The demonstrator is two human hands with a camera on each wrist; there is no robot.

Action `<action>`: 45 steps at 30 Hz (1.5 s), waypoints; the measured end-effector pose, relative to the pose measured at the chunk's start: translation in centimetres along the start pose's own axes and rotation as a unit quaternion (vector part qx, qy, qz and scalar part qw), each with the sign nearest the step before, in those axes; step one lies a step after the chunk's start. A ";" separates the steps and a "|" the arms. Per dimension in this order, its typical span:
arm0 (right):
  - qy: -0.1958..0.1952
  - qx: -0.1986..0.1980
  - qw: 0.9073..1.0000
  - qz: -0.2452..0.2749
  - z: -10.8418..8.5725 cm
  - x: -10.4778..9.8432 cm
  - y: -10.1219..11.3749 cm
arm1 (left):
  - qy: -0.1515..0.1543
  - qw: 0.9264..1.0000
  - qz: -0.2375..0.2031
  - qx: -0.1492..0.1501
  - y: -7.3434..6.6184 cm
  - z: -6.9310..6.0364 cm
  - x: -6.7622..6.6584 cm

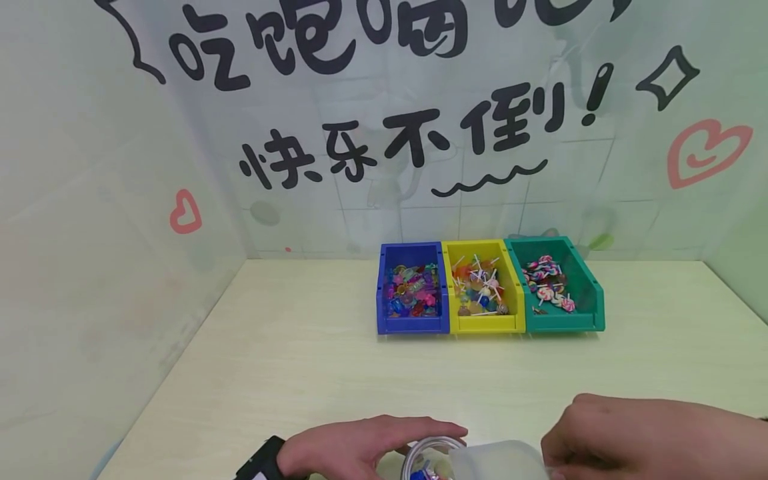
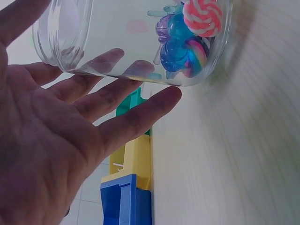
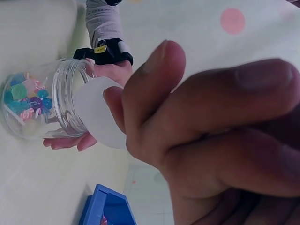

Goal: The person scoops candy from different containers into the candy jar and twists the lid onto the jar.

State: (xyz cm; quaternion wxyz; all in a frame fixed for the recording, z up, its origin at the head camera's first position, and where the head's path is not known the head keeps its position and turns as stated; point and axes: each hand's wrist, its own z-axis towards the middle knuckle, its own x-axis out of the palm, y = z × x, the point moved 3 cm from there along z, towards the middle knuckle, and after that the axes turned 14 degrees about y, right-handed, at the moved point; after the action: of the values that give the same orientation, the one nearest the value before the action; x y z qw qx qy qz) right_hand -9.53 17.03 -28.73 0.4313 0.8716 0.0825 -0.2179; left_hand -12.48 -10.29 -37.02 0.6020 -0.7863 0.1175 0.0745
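Note:
A clear jar (image 2: 117, 33) stands at the front of the table, cut off by the lower edge of the head view. Inside, at its bottom, lie several small colourful lollipops (image 2: 203, 18) and shiny beads. My left hand (image 1: 360, 445) grips the jar from the left, thumb on one side and fingers along the other. My right hand (image 1: 636, 437) pinches a round, whitish translucent lid (image 3: 96, 115) by its edge. That lid is tilted at the jar's mouth and covers part of it; whether it touches the rim cannot be made out.
Toward the back of the table (image 1: 288, 347) three bins stand side by side: blue (image 1: 414, 325), yellow (image 1: 487, 325) and green (image 1: 591, 307). Charms fill the blue one; small lollipops lie in the other two. A printed sheet (image 1: 360, 227) hangs behind them.

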 end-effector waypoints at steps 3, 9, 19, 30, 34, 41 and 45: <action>-0.002 0.002 1.000 -0.006 0.0 0.0 -0.2 | -0.001 1.000 0.000 -0.003 0.1 0.0 0.0; -0.016 -0.037 0.998 -0.052 -0.2 -0.2 -0.4 | -0.003 1.000 0.007 -0.008 0.1 -0.1 -0.1; 0.011 -0.038 0.990 0.138 -1.4 -3.1 0.8 | -0.128 0.987 0.094 -0.024 -1.9 -3.7 -3.9; -0.074 0.003 0.989 0.128 -0.1 -10.6 1.8 | -0.317 0.930 0.180 -0.045 -3.0 -7.1 -10.4; -0.111 0.024 0.986 0.120 1.1 -12.4 1.9 | -0.360 0.915 0.175 -0.048 -2.5 -7.3 -12.2; -0.140 0.066 0.982 0.112 3.4 -14.2 1.6 | -0.419 0.898 0.124 -0.054 -0.3 -6.6 -15.0; -0.127 0.084 0.983 0.101 5.3 -14.5 1.3 | -0.446 0.886 0.108 -0.060 1.5 -5.9 -16.3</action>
State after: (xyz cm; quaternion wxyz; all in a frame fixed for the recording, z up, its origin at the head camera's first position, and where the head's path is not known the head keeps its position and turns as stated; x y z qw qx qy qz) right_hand -23.64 12.70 -24.05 0.3829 0.8741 -0.0796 -0.2881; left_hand -28.75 -14.77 -32.68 0.5311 -0.6869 -0.0843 0.4889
